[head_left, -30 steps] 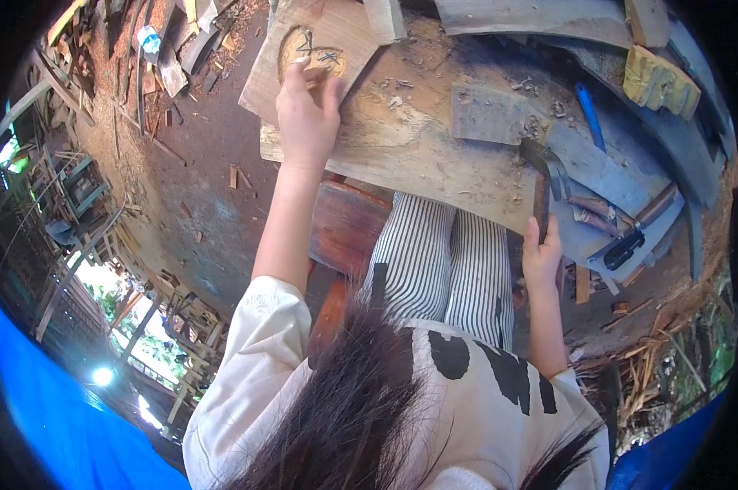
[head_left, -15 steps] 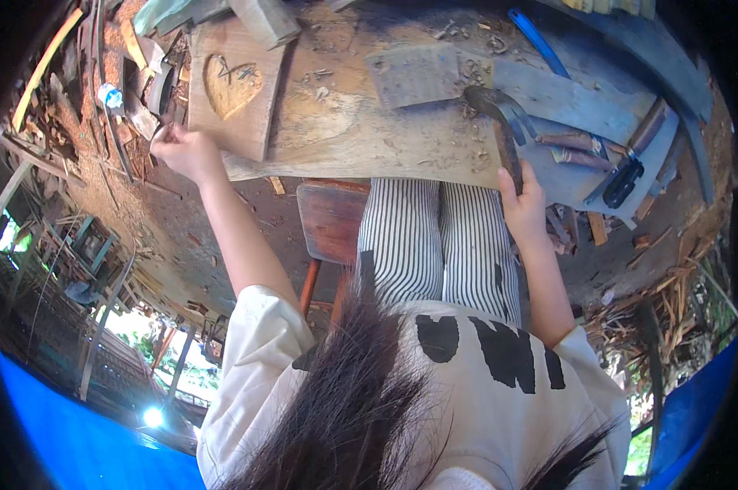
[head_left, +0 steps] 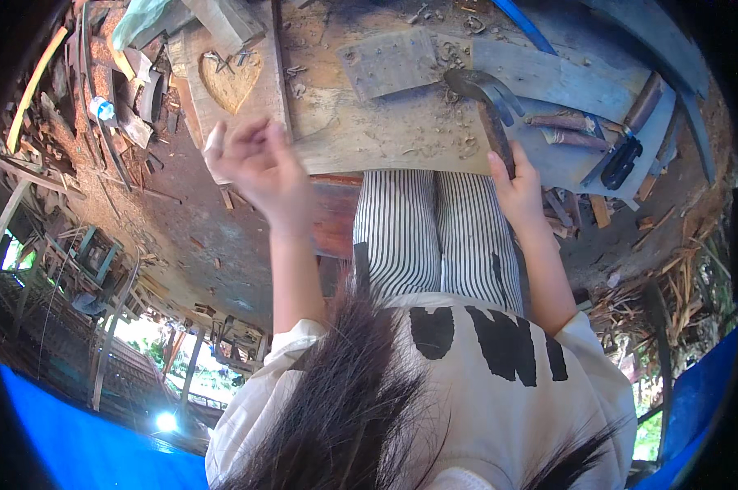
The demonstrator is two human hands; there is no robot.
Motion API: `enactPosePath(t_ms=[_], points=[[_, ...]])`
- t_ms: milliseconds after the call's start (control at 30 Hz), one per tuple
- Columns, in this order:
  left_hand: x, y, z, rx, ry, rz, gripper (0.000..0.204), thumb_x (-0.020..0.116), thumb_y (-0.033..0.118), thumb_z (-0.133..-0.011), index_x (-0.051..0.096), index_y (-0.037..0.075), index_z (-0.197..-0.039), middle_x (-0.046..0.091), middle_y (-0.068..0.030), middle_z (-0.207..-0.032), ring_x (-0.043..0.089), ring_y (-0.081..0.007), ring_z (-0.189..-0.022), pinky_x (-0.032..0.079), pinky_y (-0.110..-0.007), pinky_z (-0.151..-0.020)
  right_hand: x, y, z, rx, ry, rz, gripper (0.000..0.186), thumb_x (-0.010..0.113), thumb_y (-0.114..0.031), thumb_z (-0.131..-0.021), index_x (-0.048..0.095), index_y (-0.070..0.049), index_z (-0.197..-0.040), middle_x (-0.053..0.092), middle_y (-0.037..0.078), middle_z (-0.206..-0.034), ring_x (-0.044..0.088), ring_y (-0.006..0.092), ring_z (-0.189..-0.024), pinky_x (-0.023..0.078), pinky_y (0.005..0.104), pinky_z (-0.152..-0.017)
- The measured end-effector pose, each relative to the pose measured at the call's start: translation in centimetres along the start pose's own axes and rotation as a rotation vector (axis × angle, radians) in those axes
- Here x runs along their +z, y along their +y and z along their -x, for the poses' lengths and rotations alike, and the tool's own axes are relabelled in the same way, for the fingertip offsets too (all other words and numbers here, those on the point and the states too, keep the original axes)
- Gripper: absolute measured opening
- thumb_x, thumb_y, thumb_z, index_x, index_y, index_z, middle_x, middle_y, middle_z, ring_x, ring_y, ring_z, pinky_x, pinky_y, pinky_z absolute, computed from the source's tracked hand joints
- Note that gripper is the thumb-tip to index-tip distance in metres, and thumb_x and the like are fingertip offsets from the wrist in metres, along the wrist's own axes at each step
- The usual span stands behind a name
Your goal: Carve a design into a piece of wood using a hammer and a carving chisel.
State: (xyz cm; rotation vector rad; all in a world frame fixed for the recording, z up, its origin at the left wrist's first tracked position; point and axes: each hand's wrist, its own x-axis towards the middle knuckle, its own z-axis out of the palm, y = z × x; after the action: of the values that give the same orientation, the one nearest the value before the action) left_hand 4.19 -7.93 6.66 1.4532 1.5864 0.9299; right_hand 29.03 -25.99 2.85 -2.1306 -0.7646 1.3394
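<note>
My left hand, blurred, hovers over the front left of the bench, its fingers loosely bent and apart, nothing visible in them. Just beyond it lies a wooden board with a carved heart recess and dark marks at its top. My right hand grips the handle of a dark hammer at the bench's front edge; its curved head rests on the worn bench. Beside it are several wooden-handled tools and a black-handled tool. A thin plank lies behind.
A blue tool and curved grey boards lie farther back. A reddish wooden seat shows under the bench. Wood scraps and shavings litter the floor at left. Blue tarps hang at both lower sides.
My left hand left the carved board, dropped to the bench's left edge, then swung rightward, opening its fingers. The view has shifted. My right hand still grips the hammer.
</note>
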Motion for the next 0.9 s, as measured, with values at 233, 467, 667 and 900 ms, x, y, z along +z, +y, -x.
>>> enactPosePath(t_ms=[233, 467, 667, 900], points=[[5.0, 1.5, 0.1, -0.096, -0.153, 0.334, 0.063, 0.060, -0.007, -0.090, 0.021, 0.010, -0.135, 0.059, -0.0162, -0.106, 0.060, -0.0167, -0.093, 0.050, -0.028, -0.085, 0.1, 0.5, -0.5, 0.018, -0.015, -0.016, 0.042, 0.062, -0.032, -0.095, 0.058, 0.003, -0.116, 0.069, 0.021, -0.092, 0.069, 0.0280, -0.085, 0.051, 0.0347, -0.079], [5.1, -1.2, 1.0, -0.035, -0.138, 0.200, 0.058, 0.067, -0.007, -0.087, 0.030, 0.009, -0.128, 0.064, -0.0138, -0.096, 0.064, -0.0174, -0.091, 0.051, -0.030, -0.086, 0.2, 1.1, -0.7, 0.058, -0.011, -0.110, 0.043, 0.063, -0.031, -0.095, 0.058, 0.005, -0.118, 0.071, 0.018, -0.097, 0.067, 0.0206, -0.090, 0.051, 0.0326, -0.082], [6.2, -2.8, 1.9, 0.118, -0.107, 0.155, 0.056, 0.069, -0.009, -0.084, 0.035, 0.007, -0.126, 0.066, -0.0130, -0.094, 0.066, -0.0186, -0.092, 0.051, -0.032, -0.088, 0.1, 1.1, -0.8, 0.078, -0.007, -0.062, 0.045, 0.064, -0.029, -0.094, 0.057, 0.007, -0.120, 0.070, 0.018, -0.099, 0.066, 0.0195, -0.091, 0.050, 0.0319, -0.084], [6.3, -3.5, 1.9, 0.133, -0.024, 0.156, 0.055, 0.070, -0.011, -0.082, 0.036, 0.007, -0.121, 0.066, -0.0130, -0.093, 0.067, -0.0185, -0.092, 0.055, -0.032, -0.085, 0.3, 1.5, -0.9, 0.128, -0.043, -0.134, 0.046, 0.064, -0.028, -0.094, 0.056, 0.009, -0.121, 0.070, 0.018, -0.100, 0.065, 0.0177, -0.091, 0.050, 0.0310, -0.084]])
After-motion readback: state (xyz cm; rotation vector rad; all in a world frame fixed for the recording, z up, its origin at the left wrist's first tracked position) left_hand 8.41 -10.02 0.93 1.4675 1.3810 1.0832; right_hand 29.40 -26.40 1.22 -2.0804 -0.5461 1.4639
